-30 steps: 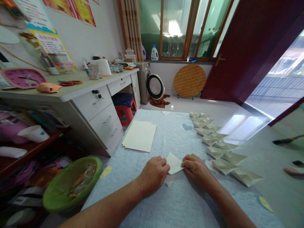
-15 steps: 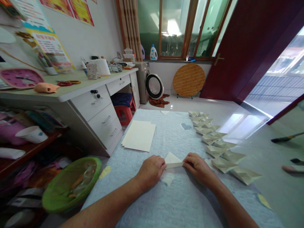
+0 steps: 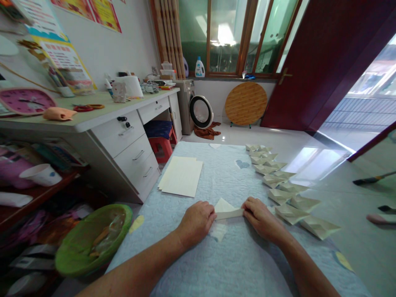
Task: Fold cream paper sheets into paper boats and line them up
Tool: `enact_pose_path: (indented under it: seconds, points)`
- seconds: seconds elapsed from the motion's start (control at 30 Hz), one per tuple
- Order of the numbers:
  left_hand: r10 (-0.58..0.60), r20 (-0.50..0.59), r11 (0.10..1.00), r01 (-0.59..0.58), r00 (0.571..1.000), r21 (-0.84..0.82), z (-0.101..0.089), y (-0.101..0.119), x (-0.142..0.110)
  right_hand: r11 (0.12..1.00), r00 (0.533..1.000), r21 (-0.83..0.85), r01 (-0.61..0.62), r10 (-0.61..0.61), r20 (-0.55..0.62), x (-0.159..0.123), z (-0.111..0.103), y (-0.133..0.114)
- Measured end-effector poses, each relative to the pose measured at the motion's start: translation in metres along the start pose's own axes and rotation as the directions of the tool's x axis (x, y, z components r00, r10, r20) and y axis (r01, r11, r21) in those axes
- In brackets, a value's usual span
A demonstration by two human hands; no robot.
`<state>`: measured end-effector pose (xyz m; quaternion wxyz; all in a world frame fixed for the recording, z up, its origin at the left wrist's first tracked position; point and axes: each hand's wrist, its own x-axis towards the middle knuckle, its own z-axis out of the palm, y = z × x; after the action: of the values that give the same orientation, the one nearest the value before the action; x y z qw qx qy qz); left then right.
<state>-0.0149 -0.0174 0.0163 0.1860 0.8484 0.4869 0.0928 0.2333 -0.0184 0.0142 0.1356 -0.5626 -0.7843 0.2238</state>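
Note:
Both my hands rest on a blue quilted mat point(image 3: 235, 264) in front of me. Between them lies a cream paper piece point(image 3: 225, 209), a triangle with a narrow folded band along its lower edge. My left hand point(image 3: 198, 222) grips the band's left end, and my right hand point(image 3: 261, 218) pinches its right end. A small pale paper scrap point(image 3: 218, 232) lies on the mat just below the band. Several folded paper boats point(image 3: 280, 196) stand in a long row to the right of my right hand. A stack of cream paper sheets point(image 3: 181, 176) lies flat beyond my hands.
A white desk with drawers point(image 3: 123, 142) stands at left, with scissors and a roll on top. A green basin point(image 3: 94, 240) sits at lower left beside shelves. Beyond the mat are a washing machine point(image 3: 201, 111) and a round wooden board point(image 3: 246, 103).
The paper has turned from a tilted flat piece to a level triangle with a folded band along its lower edge. My hands have come to hold the band's two ends.

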Motion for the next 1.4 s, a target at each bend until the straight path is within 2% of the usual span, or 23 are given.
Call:
enact_pose_path:
  seconds: [0.23, 0.77, 1.03, 1.4]
  points:
    - [-0.015, 0.004, 0.999, 0.015, 1.000, 0.032, 0.003, 0.000, 0.002, 1.000, 0.999, -0.029, 0.000, -0.001, -0.036, 0.000, 0.007, -0.004]
    - [-0.147, 0.013, 0.982, 0.144, 0.989, 0.121, -0.002, -0.002, 0.002, 0.984, 0.983, -0.090, -0.152, 0.141, -0.116, 0.007, 0.018, -0.005]
    - [-0.128, 0.013, 0.987, 0.126, 0.992, 0.102, -0.001, -0.005, 0.002, 0.983, 0.980, -0.087, -0.160, 0.148, -0.131, 0.007, 0.020, -0.005]
    - [-0.131, 0.006, 0.975, 0.128, 0.991, 0.182, 0.003, -0.001, -0.001, 0.984, 0.977, -0.109, -0.140, 0.120, -0.177, 0.006, 0.024, -0.003]
